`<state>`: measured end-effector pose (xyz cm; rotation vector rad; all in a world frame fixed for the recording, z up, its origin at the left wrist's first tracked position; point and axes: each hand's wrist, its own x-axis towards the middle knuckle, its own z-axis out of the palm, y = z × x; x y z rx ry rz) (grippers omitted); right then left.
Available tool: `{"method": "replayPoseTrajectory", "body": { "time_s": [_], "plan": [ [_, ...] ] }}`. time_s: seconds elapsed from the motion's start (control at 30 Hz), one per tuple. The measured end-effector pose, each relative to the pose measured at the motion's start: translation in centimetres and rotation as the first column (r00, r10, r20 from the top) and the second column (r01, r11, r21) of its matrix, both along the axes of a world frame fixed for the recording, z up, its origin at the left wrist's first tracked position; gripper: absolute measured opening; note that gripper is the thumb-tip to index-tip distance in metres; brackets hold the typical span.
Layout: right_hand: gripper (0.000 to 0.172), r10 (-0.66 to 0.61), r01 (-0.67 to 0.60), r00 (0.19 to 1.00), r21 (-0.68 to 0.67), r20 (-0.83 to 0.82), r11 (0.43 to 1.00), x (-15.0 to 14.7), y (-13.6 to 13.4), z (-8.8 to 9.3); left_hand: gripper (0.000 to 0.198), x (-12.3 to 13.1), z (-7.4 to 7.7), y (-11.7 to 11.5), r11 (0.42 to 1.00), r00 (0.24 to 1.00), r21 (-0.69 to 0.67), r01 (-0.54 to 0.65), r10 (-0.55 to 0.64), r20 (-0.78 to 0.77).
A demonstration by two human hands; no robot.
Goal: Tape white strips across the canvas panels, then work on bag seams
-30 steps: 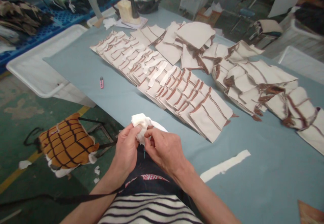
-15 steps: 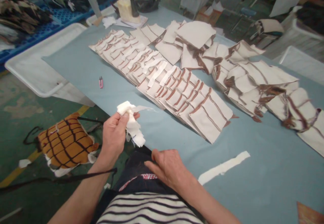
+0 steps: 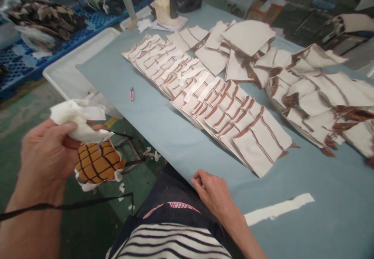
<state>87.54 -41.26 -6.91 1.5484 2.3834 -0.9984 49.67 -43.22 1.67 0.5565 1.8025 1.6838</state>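
In my left hand (image 3: 54, 144), held out over the floor left of the table, is a crumpled bunch of white paper-like strips (image 3: 76, 120), pinched between thumb and fingers. My right hand (image 3: 212, 188) rests at the near edge of the blue-covered table (image 3: 152, 122). Its fingers are loosely curled together, with nothing seen in them. To its right lies a single long white strip (image 3: 280, 209). Beyond my hands, overlapping cream fabric panels (image 3: 257, 146) with brown seams form a long row. Several loose white strips (image 3: 196, 86) lie across the row's middle.
Pink thread snips (image 3: 132, 94) lie near the table's left edge. A heap of cream and brown pieces (image 3: 309, 103) covers the right rear. Below left stand an orange checked cushion seat (image 3: 99, 161) and a white plastic bin (image 3: 62, 77). White scraps (image 3: 122, 188) litter the floor.
My left hand has swung left, off the table edge, carrying the bunch of strips over the floor. My right hand has shifted slightly right and its fingers have curled in. The view has turned left.
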Motion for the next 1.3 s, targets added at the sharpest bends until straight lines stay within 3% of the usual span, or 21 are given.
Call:
{"method": "replayPoseTrajectory", "body": {
  "time_s": [0.1, 0.2, 0.33, 0.5, 0.6, 0.67, 0.73, 0.83, 0.9, 1.1, 1.2, 1.3],
  "plan": [
    [0.021, -0.081, 0.081, 0.979, -0.007, -0.189, 0.997, -0.9, 0.4, 0.3, 0.022, 2.4, -0.8, 0.3, 0.993, 0.994, -0.045, 0.106, -0.106, 0.006],
    [0.028, -0.227, 0.215, 0.883, -0.075, -0.412, 0.974, -2.6, 0.9, 0.8, 0.028, 4.1, -1.9, 0.7, 0.947, 0.949, -0.075, 0.313, -0.309, 0.055],
    [0.040, -0.351, 0.346, 0.679, -0.140, -0.645, 0.928, -5.6, 2.4, 2.5, 0.027, 3.9, -3.5, 1.5, 0.760, 0.753, -0.016, 0.649, -0.640, 0.153],
    [0.055, -0.299, 0.410, 0.459, -0.099, -0.837, 0.907, -8.8, 5.2, 4.8, 0.028, 1.7, -4.7, 4.1, 0.575, 0.531, 0.129, 0.808, -0.806, 0.263],
    [0.063, -0.306, 0.452, 0.441, -0.085, -0.844, 0.888, -10.6, 6.5, 5.8, 0.030, 0.0, -4.2, 6.2, 0.433, 0.400, 0.182, 0.883, -0.896, 0.192],
    [0.068, -0.355, 0.378, 0.478, -0.177, -0.803, 0.909, -12.5, 7.0, 6.1, 0.033, -1.2, -3.4, 7.5, 0.332, 0.317, 0.187, 0.924, -0.942, 0.106],
    [0.075, -0.368, 0.236, 0.472, -0.288, -0.801, 0.928, -14.7, 7.5, 6.1, 0.037, -2.1, -2.6, 8.6, 0.268, 0.257, 0.167, 0.949, -0.963, 0.081],
    [0.079, -0.388, 0.084, 0.322, -0.382, -0.864, 0.920, -17.8, 8.0, 6.2, 0.036, -3.0, -2.1, 9.8, 0.261, 0.234, 0.178, 0.949, -0.959, 0.164],
    [0.075, -0.397, 0.124, 0.263, -0.377, -0.879, 0.918, -18.9, 8.2, 6.5, 0.036, -3.2, -2.3, 10.5, 0.301, 0.253, 0.193, 0.934, -0.937, 0.239],
    [0.079, -0.365, 0.362, 0.381, -0.227, -0.850, 0.904, -17.2, 8.3, 7.4, 0.049, -2.6, -2.0, 12.4, 0.381, 0.272, 0.196, 0.904, -0.863, 0.425],
    [0.082, -0.410, 0.334, 0.315, -0.305, -0.856, 0.892, -16.2, 8.2, 6.9, 0.047, -1.7, -0.9, 13.2, 0.423, 0.268, 0.197, 0.884, -0.806, 0.529],
    [0.083, -0.413, 0.292, 0.265, -0.336, -0.871, 0.895, -15.5, 8.3, 6.3, 0.045, -1.0, -0.1, 13.5, 0.449, 0.288, 0.198, 0.871, -0.795, 0.534]
  ]
}}
